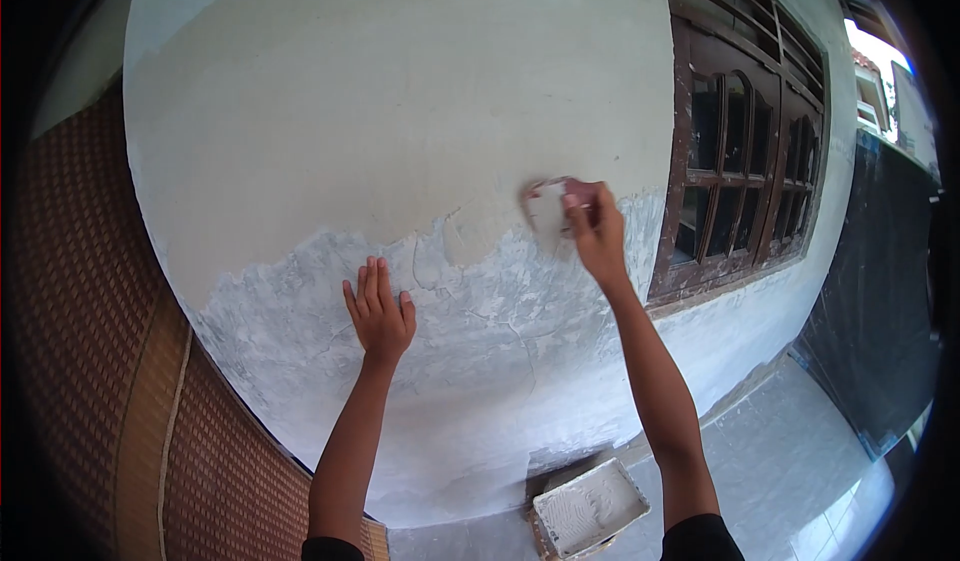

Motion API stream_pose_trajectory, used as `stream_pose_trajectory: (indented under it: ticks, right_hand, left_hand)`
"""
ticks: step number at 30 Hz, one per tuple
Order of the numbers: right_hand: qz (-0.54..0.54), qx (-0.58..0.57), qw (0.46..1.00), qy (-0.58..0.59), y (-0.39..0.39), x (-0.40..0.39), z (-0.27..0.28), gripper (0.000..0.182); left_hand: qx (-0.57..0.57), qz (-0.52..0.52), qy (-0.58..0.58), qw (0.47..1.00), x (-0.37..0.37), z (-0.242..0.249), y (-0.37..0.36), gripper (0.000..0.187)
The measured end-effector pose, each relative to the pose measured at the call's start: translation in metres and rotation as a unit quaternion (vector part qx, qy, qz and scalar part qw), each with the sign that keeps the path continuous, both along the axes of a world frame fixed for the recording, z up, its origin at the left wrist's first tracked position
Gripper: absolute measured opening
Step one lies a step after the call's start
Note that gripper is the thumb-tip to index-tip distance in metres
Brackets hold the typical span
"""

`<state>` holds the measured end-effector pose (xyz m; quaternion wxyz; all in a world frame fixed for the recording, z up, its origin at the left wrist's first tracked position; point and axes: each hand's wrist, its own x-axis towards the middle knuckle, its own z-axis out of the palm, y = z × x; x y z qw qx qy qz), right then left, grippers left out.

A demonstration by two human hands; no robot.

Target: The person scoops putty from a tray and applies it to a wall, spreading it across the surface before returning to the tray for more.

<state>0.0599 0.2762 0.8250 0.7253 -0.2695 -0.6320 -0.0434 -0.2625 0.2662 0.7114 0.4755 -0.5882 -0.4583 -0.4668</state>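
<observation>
My right hand (598,229) grips a reddish putty scraper (578,193), smeared with pale filler and blurred by motion, against the wall (400,111). The scraper is near the border between the smooth cream coat above and the patchy grey-white surface (480,306) below. Flat on that patchy part rests my left hand (380,313), fingers stretched out and nothing held. Below, on the floor, a rectangular tray (640,506) holds pale wet filler with ridged marks.
To the right of the wall's smooth part is a brown wooden window (740,161) with glass panes. A woven brown panel (90,291) stands along the left. At the far right a dark sheet (870,291) hangs above the grey floor (780,451).
</observation>
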Motion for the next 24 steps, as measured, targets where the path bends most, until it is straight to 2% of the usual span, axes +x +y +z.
stream_pose_trajectory:
  ticks: [2, 4, 6, 8, 9, 11, 12, 14, 15, 17, 18, 20, 22, 24]
  right_hand:
    - [-0.081, -0.053, 0.994, -0.053, 0.000, -0.002, 0.002, 0.026]
    - [-0.072, -0.070, 0.995, 0.018, 0.023, 0.021, 0.001, 0.026]
    - [-0.010, -0.056, 0.989, 0.140, 0.017, 0.034, 0.005, 0.027]
    - [-0.019, -0.023, 0.983, 0.183, 0.012, 0.046, 0.003, 0.024]
    - [-0.019, -0.022, 0.983, 0.182, 0.012, 0.045, -0.001, 0.024]
    - [0.090, -0.056, 0.978, 0.178, 0.000, 0.033, -0.002, 0.023]
    - [0.115, -0.097, 0.978, 0.142, 0.000, 0.026, -0.005, 0.030]
    - [0.059, -0.071, 0.995, 0.040, 0.006, 0.009, -0.010, 0.033]
    - [0.058, -0.073, 0.995, 0.042, 0.012, 0.011, -0.011, 0.033]
    - [-0.084, -0.045, 0.995, 0.033, 0.028, 0.019, -0.012, 0.033]
    - [-0.022, -0.055, 0.995, 0.086, 0.033, 0.029, -0.012, 0.030]
    - [0.017, -0.047, 0.984, 0.168, 0.019, 0.036, -0.008, 0.028]
    - [0.033, -0.049, 0.981, 0.182, 0.020, 0.038, -0.008, 0.028]
    - [0.020, -0.030, 0.989, 0.144, 0.017, 0.028, -0.008, 0.028]
  left_hand:
    - [0.004, 0.003, -0.004, 1.000, 0.001, 0.001, 0.000, 0.054]
    - [0.004, 0.003, -0.004, 1.000, 0.000, 0.001, 0.000, 0.054]
    - [0.006, 0.004, -0.005, 1.000, 0.000, 0.001, -0.001, 0.054]
    - [0.008, 0.004, -0.010, 1.000, 0.002, 0.000, -0.001, 0.055]
    - [0.005, 0.003, -0.011, 1.000, 0.002, 0.000, -0.001, 0.055]
    - [0.003, 0.001, -0.010, 1.000, 0.002, 0.001, 0.000, 0.055]
    - [0.005, 0.005, -0.009, 1.000, 0.002, 0.001, -0.001, 0.055]
    - [0.007, 0.006, -0.005, 1.000, 0.002, 0.002, 0.000, 0.055]
    - [0.009, 0.006, -0.005, 1.000, 0.002, 0.002, 0.000, 0.055]
    - [0.008, 0.007, -0.004, 1.000, 0.001, 0.001, -0.001, 0.055]
    - [0.008, 0.008, -0.004, 1.000, 0.001, 0.001, -0.001, 0.055]
    - [0.010, 0.010, -0.007, 1.000, 0.001, 0.001, -0.001, 0.055]
    - [0.008, 0.010, -0.010, 1.000, 0.002, 0.001, 0.000, 0.055]
    - [0.009, 0.010, -0.009, 1.000, 0.002, 0.002, 0.001, 0.055]
